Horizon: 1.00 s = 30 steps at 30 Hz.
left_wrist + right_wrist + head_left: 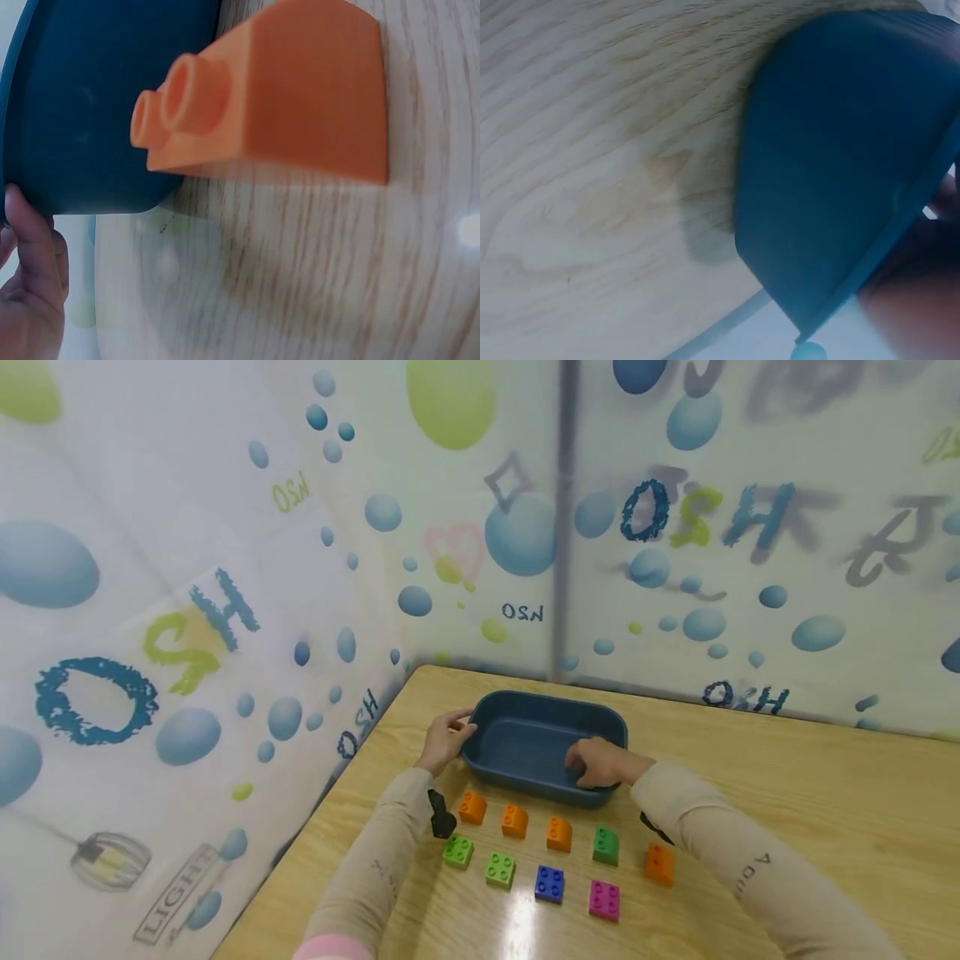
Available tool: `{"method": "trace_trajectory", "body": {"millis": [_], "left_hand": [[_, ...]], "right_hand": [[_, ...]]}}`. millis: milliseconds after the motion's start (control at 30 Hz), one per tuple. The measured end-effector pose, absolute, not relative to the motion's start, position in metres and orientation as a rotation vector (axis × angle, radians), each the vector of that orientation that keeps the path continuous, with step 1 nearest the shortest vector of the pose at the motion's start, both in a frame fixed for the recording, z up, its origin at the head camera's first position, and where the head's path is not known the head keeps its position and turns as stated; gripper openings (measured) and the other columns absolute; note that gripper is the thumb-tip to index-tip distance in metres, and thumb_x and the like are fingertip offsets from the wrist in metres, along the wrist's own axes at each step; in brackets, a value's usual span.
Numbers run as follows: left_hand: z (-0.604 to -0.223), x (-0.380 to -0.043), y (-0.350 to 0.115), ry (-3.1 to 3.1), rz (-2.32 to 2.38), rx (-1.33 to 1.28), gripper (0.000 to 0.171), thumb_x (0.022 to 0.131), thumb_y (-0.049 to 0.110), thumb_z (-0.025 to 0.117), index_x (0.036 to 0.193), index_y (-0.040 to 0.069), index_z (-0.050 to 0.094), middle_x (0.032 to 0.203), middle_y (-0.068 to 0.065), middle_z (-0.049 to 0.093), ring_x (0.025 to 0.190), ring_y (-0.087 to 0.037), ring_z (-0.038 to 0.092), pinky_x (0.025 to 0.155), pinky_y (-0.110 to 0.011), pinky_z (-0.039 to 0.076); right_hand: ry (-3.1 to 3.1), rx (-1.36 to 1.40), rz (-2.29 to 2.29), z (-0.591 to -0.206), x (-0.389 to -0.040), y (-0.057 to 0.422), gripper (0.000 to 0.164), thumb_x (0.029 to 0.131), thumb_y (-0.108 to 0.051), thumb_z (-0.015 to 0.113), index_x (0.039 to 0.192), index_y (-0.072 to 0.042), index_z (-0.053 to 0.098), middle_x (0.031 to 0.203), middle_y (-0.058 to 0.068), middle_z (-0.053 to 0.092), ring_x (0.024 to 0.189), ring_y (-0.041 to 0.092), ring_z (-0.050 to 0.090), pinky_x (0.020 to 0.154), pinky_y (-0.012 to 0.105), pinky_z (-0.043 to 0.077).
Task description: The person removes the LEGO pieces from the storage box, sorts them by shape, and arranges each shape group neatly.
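A dark blue plastic basin [525, 747] stands on the table. At its left end my left hand [446, 742] grips the rim; in the left wrist view, fingers [34, 247] bend at the edge. My right hand [600, 762] reaches over the right end with its fingers down inside, and whatever is under them is hidden. In the right wrist view the basin's outer wall [840, 150] covers most of that hand [922, 292]. Close in front of the basin lies an orange toy building brick [472, 807] with a curved top, which looms large in the left wrist view.
More building bricks lie in two rows before the basin: orange [514, 821], orange [558, 833], green [606, 846], and orange [660, 863] beneath the right forearm; then light green [458, 852], light green [500, 869], blue [550, 884] and magenta [604, 900]. Patterned curtains [480, 610] border the table.
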<state>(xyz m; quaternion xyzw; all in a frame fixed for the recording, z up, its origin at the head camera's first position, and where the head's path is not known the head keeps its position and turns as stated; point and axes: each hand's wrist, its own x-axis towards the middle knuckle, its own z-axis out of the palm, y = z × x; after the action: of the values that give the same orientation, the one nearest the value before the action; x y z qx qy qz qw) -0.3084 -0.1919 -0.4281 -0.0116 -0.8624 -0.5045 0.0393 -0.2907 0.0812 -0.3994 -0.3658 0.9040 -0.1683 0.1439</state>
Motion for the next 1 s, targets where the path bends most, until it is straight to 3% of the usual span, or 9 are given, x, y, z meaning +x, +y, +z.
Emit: {"method": "trace_trajectory", "body": {"millis": [200,533,1000], "left_hand": [[-0.432,-0.306,-0.193,-2.634,-1.575,-0.028,0.034,0.085,0.012,0.059,0.118,0.006,0.057,0.084,-0.014,0.054,0.06,-0.029,0.055,0.046,-0.029,0.047],[-0.43,-0.307,-0.191,-2.609,-1.606,-0.046,0.034,0.085,0.011,0.058,0.119,0.006,0.057,0.083,-0.013,0.053,0.049,-0.013,0.047,0.046,-0.032,0.047],[-0.428,-0.309,-0.192,-2.627,-1.56,-0.043,0.034,0.085,0.013,0.059,0.118,0.006,0.058,0.083,-0.013,0.054,0.056,-0.016,0.051,0.046,-0.027,0.046]], "right_hand": [[2.587,-1.044,-0.802,-0.409,-0.298,0.073,0.029,0.075,-0.011,0.068,0.099,0.006,0.061,0.094,0.016,0.062,0.085,0.027,0.058,0.074,0.034,0.047],[2.635,-0.972,-0.95,-0.421,-0.308,0.063,0.033,0.076,-0.01,0.067,0.102,0.009,0.059,0.098,0.019,0.061,0.092,0.03,0.057,0.078,0.038,0.046],[2.655,-0.967,-0.903,-0.43,-0.309,0.062,0.036,0.076,-0.01,0.069,0.106,0.005,0.058,0.103,0.018,0.059,0.094,0.03,0.055,0.079,0.039,0.045]]}}
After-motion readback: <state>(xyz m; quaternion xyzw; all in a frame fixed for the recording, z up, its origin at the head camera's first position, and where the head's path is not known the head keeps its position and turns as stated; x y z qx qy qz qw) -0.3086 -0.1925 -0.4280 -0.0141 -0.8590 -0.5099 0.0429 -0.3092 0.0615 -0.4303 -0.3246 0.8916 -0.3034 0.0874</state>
